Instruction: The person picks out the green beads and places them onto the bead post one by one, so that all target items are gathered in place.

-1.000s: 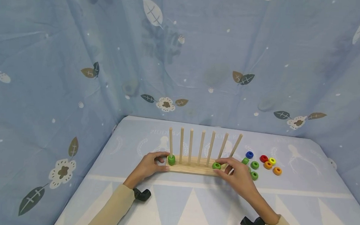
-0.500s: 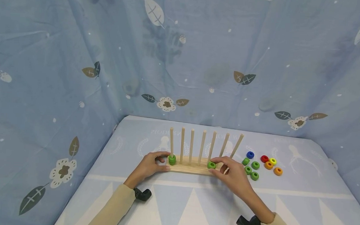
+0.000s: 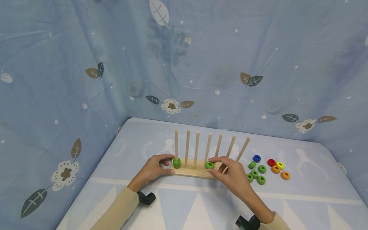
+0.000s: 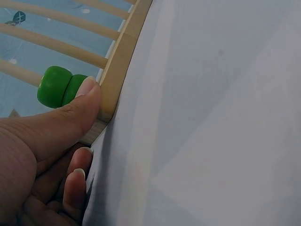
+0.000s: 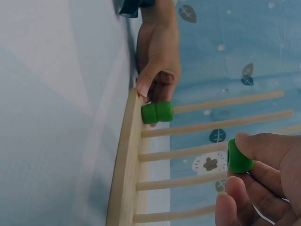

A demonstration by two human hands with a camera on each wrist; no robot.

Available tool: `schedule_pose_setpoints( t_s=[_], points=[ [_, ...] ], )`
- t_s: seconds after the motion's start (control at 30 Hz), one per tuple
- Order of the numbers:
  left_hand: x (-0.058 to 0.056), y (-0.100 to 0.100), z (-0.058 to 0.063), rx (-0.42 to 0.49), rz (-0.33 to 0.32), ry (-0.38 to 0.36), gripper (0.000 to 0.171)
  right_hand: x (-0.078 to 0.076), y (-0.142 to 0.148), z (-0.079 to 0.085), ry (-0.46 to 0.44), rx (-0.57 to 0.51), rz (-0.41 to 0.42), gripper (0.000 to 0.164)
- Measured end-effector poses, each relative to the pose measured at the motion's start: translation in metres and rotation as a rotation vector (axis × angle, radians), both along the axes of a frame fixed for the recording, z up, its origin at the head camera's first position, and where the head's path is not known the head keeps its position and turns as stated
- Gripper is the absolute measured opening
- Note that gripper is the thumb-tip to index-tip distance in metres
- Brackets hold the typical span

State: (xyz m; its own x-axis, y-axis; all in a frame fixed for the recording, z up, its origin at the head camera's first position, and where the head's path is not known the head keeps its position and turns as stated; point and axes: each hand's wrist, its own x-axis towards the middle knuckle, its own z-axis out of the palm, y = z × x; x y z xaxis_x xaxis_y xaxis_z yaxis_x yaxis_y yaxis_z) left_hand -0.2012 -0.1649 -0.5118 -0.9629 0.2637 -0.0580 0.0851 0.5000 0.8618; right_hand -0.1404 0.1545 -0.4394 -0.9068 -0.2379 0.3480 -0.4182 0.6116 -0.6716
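Observation:
A wooden peg rack (image 3: 189,172) with several upright pegs stands before me. My left hand (image 3: 152,168) grips its left end, thumb (image 4: 70,115) at the front edge beside the lower bead. Two green beads (image 4: 54,87) sit stacked on the leftmost peg, at its foot. My right hand (image 3: 234,173) pinches another green bead (image 5: 239,157) between thumb and fingers. In the right wrist view that bead is held apart from the base, near the middle pegs, and off the pegs' tips. My right hand hides the lower parts of the right-hand pegs.
Loose beads lie on the table right of the rack: several green ones (image 3: 262,169), a blue bead (image 3: 256,158), a red bead (image 3: 271,162), a yellow bead (image 3: 280,165) and two orange ones (image 3: 285,175). A patterned blue curtain (image 3: 217,61) hangs behind the table.
My right hand has moved left along the rack with the green bead, from the right-hand pegs toward the middle, rising slightly. More loose green beads show behind it. My left hand has stayed at the rack's end.

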Motion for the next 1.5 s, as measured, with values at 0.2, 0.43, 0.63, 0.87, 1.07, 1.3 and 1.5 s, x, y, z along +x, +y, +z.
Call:
schedule_pose_setpoints(
  t_s=[0.2, 0.43, 0.63, 0.87, 1.07, 1.3, 1.5],
  points=[
    [-0.001, 0.001, 0.001, 0.006, 0.008, -0.003, 0.057, -0.002, -0.006, 0.004, 0.015, -0.027, 0.037, 0.03],
    [-0.001, 0.001, 0.001, 0.002, 0.015, -0.002, 0.057, -0.006, -0.012, 0.005, 0.037, -0.042, 0.06, 0.03],
    [-0.001, 0.001, 0.002, -0.009, 0.013, -0.005, 0.057, -0.009, -0.017, 0.007, 0.04, -0.047, 0.06, 0.03],
    [0.0, 0.001, 0.001, 0.0, 0.001, -0.004, 0.057, -0.011, -0.024, 0.014, 0.052, -0.055, 0.075, 0.029],
    [0.0, 0.0, 0.0, 0.003, 0.003, -0.001, 0.057, -0.012, -0.031, 0.021, 0.06, -0.058, 0.093, 0.028],
    [-0.001, 0.0, -0.001, 0.013, 0.023, 0.001, 0.057, -0.014, -0.042, 0.031, 0.082, -0.073, 0.119, 0.029],
    [-0.001, 0.0, -0.002, 0.008, 0.015, 0.006, 0.057, -0.016, -0.05, 0.039, 0.112, -0.078, 0.138, 0.029]
  ],
)
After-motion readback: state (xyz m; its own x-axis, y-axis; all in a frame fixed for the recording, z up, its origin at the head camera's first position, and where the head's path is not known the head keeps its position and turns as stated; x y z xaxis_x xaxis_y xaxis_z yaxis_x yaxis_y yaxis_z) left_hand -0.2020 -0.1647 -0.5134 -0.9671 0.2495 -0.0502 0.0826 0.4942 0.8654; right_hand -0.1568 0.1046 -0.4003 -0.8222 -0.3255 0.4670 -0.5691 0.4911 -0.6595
